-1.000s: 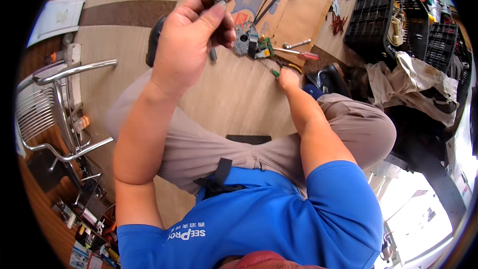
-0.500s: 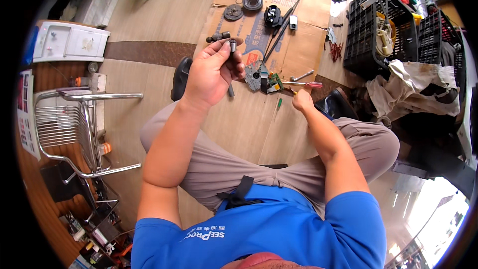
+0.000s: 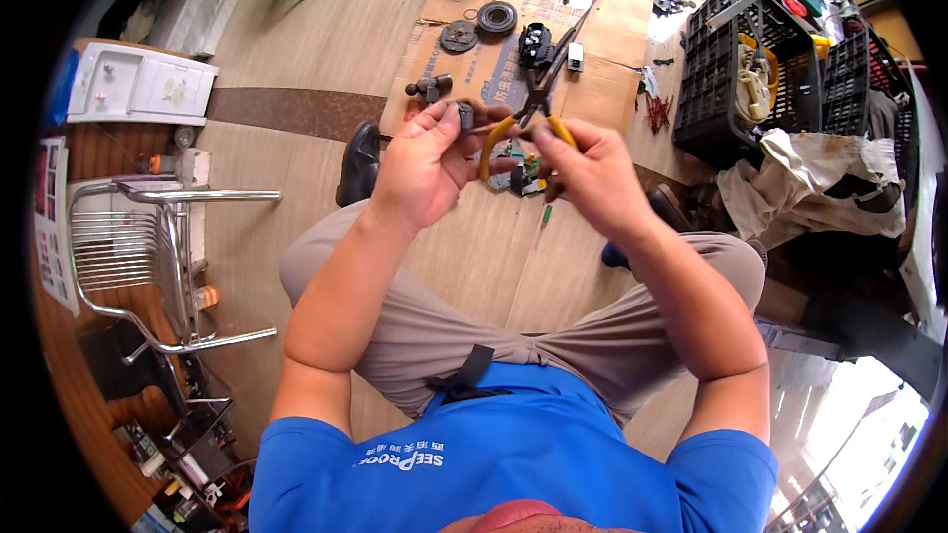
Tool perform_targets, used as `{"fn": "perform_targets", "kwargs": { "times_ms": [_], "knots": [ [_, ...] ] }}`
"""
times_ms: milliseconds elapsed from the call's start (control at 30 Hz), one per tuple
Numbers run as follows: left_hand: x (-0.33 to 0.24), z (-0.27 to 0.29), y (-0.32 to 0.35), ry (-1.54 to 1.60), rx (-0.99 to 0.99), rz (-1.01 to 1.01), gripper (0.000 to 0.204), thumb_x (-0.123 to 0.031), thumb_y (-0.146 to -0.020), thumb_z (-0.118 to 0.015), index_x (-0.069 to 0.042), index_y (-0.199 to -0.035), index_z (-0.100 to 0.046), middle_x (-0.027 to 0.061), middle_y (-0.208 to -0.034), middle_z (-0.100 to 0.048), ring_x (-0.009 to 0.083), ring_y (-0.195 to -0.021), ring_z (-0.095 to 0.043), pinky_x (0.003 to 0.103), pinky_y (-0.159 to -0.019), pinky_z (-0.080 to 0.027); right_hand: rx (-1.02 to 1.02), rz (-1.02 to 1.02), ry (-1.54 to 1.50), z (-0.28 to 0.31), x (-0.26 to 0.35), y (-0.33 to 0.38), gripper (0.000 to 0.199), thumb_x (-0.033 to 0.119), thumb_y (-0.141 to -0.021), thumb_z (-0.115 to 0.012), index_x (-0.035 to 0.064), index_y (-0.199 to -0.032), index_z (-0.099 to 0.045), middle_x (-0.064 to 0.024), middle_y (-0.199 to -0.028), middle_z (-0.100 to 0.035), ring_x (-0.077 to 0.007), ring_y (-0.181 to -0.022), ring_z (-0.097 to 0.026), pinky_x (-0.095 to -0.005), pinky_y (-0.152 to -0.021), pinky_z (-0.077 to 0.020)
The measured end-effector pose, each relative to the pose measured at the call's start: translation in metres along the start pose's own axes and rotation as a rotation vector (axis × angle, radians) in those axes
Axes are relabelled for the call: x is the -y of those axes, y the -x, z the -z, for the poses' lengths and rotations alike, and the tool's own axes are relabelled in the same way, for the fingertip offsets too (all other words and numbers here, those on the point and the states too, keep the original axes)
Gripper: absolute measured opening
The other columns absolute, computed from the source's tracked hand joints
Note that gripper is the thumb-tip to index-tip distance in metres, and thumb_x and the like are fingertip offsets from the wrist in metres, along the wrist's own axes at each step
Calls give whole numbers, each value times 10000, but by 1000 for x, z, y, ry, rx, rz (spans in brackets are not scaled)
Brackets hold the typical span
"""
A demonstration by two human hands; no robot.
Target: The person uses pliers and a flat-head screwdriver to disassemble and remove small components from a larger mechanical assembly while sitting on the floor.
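Observation:
My left hand [image 3: 420, 163] is closed on a small dark grey cylindrical metal part [image 3: 466, 117], pinched between thumb and fingers. Beside it, my right hand [image 3: 596, 173] grips pliers [image 3: 491, 146] with yellow handles. The handles are spread and the dark jaws point away from me. One handle comes close to the left fingertips; whether they touch is unclear. Under the hands lies a grey mechanism with a green piece [image 3: 531, 176], partly hidden. A hammer [image 3: 429, 89] rests just beyond my left hand.
Flattened cardboard [image 3: 604, 89] bears a black ring-shaped part [image 3: 497, 18], a round disc [image 3: 458, 37] and a black housing [image 3: 534, 43]. Black crates [image 3: 731, 69] and a draped cloth [image 3: 805, 178] stand right. A small green screwdriver [image 3: 546, 216] lies nearer me. A metal chair [image 3: 178, 192] stands left.
My right hand has risen from the floor near my right foot and moved left toward my left hand, bringing up the yellow-handled pliers. My left hand still holds the metal part.

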State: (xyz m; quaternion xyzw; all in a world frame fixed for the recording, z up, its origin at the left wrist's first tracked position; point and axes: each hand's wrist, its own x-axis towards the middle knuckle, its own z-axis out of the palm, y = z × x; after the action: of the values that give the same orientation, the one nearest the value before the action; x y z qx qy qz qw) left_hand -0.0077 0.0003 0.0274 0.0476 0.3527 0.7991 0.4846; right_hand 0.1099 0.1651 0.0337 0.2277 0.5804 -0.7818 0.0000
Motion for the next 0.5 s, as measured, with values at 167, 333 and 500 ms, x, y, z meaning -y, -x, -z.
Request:
{"fn": "perform_targets", "kwargs": {
  "times_ms": [167,333,500],
  "knots": [
    [5,12,-3,70,-21,-146,267,-174,-1024,-365,-13,-1163,-526,150,-1219,-580,280,-1130,-576,426,-956,-481,55,397,66,-18,-12,-23,136,132,-905,-606,40,-969,-683,-9,-863,-605,-90,-792,-547,-253,-747,-450],
    [12,-5,-12,35,-119,-219,266,-178,-1015,-394,-4,-1147,-545,168,-1276,-549,274,-1174,-550,397,-944,-474,250,100,-69,-26,-15,-15,264,121,-857,-621,-3,-1089,-594,-67,-957,-629,-130,-912,-572,-298,-834,-459],
    [13,1,-14,-20,-171,-195,259,-184,-1007,-419,-4,-1110,-575,187,-1332,-521,279,-1213,-527,370,-948,-468,228,254,250,-23,-25,-27,337,34,-769,-562,-45,-1096,-565,-218,-1034,-584,-339,-1024,-564,-378,-920,-441]
  ]
}}
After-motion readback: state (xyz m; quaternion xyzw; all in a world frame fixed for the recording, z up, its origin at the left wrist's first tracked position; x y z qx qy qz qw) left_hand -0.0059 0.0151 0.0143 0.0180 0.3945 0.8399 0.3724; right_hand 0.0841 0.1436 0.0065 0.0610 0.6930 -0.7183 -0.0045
